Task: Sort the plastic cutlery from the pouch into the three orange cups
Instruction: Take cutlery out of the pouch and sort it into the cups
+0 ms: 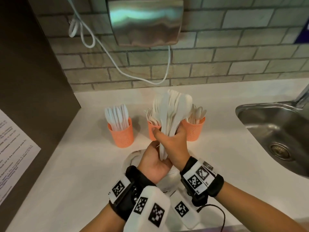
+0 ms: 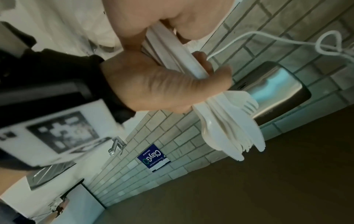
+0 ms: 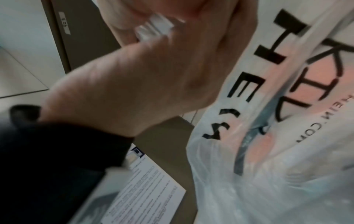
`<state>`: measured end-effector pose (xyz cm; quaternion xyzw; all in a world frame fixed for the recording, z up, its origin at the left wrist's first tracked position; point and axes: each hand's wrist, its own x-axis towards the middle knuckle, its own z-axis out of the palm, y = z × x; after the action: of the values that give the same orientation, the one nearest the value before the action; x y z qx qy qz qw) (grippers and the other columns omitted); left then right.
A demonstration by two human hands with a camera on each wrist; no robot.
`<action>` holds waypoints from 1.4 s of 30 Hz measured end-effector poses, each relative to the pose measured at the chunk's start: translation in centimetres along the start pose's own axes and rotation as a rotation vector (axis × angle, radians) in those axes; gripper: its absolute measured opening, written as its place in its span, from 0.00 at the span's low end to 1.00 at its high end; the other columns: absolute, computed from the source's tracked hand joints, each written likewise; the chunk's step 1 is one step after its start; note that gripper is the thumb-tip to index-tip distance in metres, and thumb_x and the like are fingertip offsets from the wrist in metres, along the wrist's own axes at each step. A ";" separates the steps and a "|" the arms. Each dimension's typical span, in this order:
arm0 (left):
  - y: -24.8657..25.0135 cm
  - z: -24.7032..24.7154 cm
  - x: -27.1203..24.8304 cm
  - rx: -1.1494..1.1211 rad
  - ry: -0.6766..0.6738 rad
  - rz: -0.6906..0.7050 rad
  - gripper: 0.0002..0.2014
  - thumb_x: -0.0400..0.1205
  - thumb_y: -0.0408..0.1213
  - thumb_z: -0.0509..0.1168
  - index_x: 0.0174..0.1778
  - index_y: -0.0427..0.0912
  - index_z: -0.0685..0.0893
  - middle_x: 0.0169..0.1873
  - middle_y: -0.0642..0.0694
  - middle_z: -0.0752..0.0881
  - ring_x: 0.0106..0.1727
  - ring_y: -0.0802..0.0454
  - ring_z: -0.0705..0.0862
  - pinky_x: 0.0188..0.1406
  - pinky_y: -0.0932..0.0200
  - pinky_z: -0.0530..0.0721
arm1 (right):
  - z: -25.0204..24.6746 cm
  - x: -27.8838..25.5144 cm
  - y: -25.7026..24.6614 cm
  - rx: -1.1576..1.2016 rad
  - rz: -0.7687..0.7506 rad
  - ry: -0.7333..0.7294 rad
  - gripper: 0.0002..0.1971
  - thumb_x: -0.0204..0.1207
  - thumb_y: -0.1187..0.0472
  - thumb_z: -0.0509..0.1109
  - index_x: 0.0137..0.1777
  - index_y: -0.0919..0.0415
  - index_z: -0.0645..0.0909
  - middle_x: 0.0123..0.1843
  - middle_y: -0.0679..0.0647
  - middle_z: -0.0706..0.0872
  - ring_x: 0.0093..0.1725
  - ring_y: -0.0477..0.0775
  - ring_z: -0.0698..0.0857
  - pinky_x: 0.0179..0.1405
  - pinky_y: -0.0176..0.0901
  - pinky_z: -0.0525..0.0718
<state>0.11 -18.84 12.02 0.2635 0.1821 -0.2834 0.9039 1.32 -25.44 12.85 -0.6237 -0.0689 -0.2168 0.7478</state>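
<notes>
Gripped mixed cutlery bundle [image 1: 168, 114] mid-frame, both my left hand [image 1: 154, 162] and right hand [image 1: 173, 139] clenched round handles. Next, likely: pull one type, drop into matching cup [image 1: 122, 135].

Middle cup [image 1: 151, 131] mostly hidden behind hands; pouch [image 1: 133, 158] largely covered.

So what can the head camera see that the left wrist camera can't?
Only the head view shows the three orange cups, holding sorted cutlery, on the white counter, and the sink. Only the left wrist view shows fork tines and serrated knife edges in the bundle, and a blue sticker on the wall. Both show the left hand and right hand gripping the cutlery bundle, and the steel wall unit.
</notes>
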 end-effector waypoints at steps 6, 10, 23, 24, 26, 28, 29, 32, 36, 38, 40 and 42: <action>-0.7 0.8 0.0 0.001 -0.081 0.072 0.14 0.84 0.41 0.54 0.61 0.46 0.81 0.46 0.48 0.89 0.52 0.54 0.84 0.55 0.59 0.82 | -1.2 -0.6 0.5 -0.097 0.086 -0.054 0.11 0.59 0.67 0.75 0.29 0.48 0.82 0.28 0.42 0.87 0.33 0.39 0.86 0.37 0.31 0.84; -1.3 1.4 0.4 0.013 -0.106 0.151 0.19 0.84 0.41 0.54 0.71 0.46 0.75 0.60 0.48 0.80 0.67 0.50 0.76 0.77 0.49 0.66 | -1.4 -0.6 0.8 -0.180 0.135 -0.055 0.08 0.57 0.61 0.77 0.35 0.52 0.82 0.34 0.51 0.88 0.38 0.49 0.88 0.42 0.45 0.87; 2.7 1.1 -0.4 1.216 0.028 0.811 0.02 0.80 0.36 0.66 0.42 0.45 0.83 0.38 0.50 0.86 0.34 0.59 0.84 0.35 0.71 0.81 | -4.0 1.3 1.4 -0.153 0.283 0.048 0.09 0.69 0.73 0.72 0.39 0.59 0.81 0.22 0.46 0.81 0.18 0.42 0.77 0.16 0.35 0.75; 2.8 1.5 -0.2 1.183 0.036 0.818 0.02 0.78 0.38 0.68 0.43 0.44 0.84 0.38 0.49 0.86 0.34 0.58 0.84 0.34 0.71 0.81 | -3.9 1.0 1.5 -0.156 0.280 0.036 0.10 0.70 0.72 0.72 0.38 0.56 0.81 0.20 0.45 0.82 0.19 0.41 0.78 0.16 0.34 0.75; 2.7 2.0 0.5 1.202 0.086 0.860 0.08 0.76 0.41 0.71 0.46 0.42 0.84 0.39 0.48 0.86 0.36 0.56 0.83 0.37 0.67 0.82 | -3.7 0.6 1.5 -0.131 0.289 0.011 0.11 0.71 0.72 0.72 0.38 0.54 0.79 0.18 0.42 0.82 0.18 0.39 0.78 0.17 0.31 0.74; 2.5 2.2 1.3 1.228 0.126 0.892 0.10 0.74 0.42 0.73 0.44 0.41 0.83 0.36 0.49 0.84 0.34 0.57 0.81 0.36 0.66 0.81 | -3.6 0.4 1.5 -0.116 0.301 -0.012 0.12 0.72 0.73 0.70 0.38 0.54 0.78 0.17 0.40 0.81 0.18 0.37 0.79 0.18 0.29 0.74; 2.5 2.3 1.6 1.228 0.130 0.892 0.08 0.74 0.41 0.73 0.40 0.41 0.82 0.33 0.50 0.83 0.31 0.57 0.80 0.33 0.66 0.80 | -3.7 0.4 1.4 -0.122 0.311 -0.022 0.12 0.72 0.74 0.70 0.37 0.55 0.78 0.16 0.41 0.81 0.18 0.36 0.79 0.18 0.29 0.75; 2.7 2.2 2.1 1.161 0.115 0.816 0.09 0.77 0.36 0.71 0.33 0.39 0.80 0.26 0.49 0.79 0.22 0.61 0.76 0.24 0.66 0.77 | -4.1 0.1 1.3 -0.131 0.342 -0.054 0.11 0.71 0.73 0.71 0.36 0.56 0.79 0.17 0.43 0.80 0.19 0.41 0.77 0.16 0.31 0.73; 3.1 2.0 2.3 1.087 0.104 0.731 0.09 0.79 0.36 0.68 0.37 0.36 0.79 0.25 0.45 0.79 0.22 0.57 0.77 0.20 0.68 0.78 | -4.5 0.0 1.3 -0.116 0.402 -0.094 0.08 0.72 0.69 0.73 0.37 0.58 0.79 0.17 0.45 0.79 0.16 0.42 0.74 0.13 0.33 0.70; 3.3 2.0 2.5 1.045 0.114 0.718 0.09 0.81 0.38 0.65 0.40 0.36 0.78 0.29 0.42 0.82 0.22 0.59 0.79 0.20 0.68 0.79 | -4.6 0.0 1.4 -0.114 0.443 -0.099 0.06 0.72 0.66 0.74 0.37 0.59 0.80 0.19 0.47 0.78 0.15 0.44 0.71 0.13 0.33 0.68; 3.8 2.0 2.6 0.969 0.131 0.721 0.09 0.82 0.39 0.63 0.41 0.38 0.78 0.34 0.42 0.85 0.25 0.59 0.82 0.21 0.66 0.81 | -4.6 -0.1 1.5 -0.101 0.473 -0.100 0.06 0.71 0.64 0.75 0.38 0.61 0.80 0.18 0.48 0.77 0.15 0.45 0.69 0.13 0.33 0.66; 4.5 2.1 2.6 0.875 0.140 0.735 0.08 0.84 0.40 0.60 0.42 0.39 0.76 0.35 0.44 0.87 0.29 0.55 0.85 0.25 0.65 0.84 | -4.5 -0.1 1.5 -0.079 0.483 -0.100 0.06 0.70 0.63 0.76 0.38 0.59 0.81 0.17 0.47 0.75 0.15 0.45 0.68 0.12 0.32 0.66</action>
<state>5.26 -17.95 14.12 0.6771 0.0036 0.0187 0.7356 1.11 -29.57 10.49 -0.6610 0.0537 -0.0030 0.7485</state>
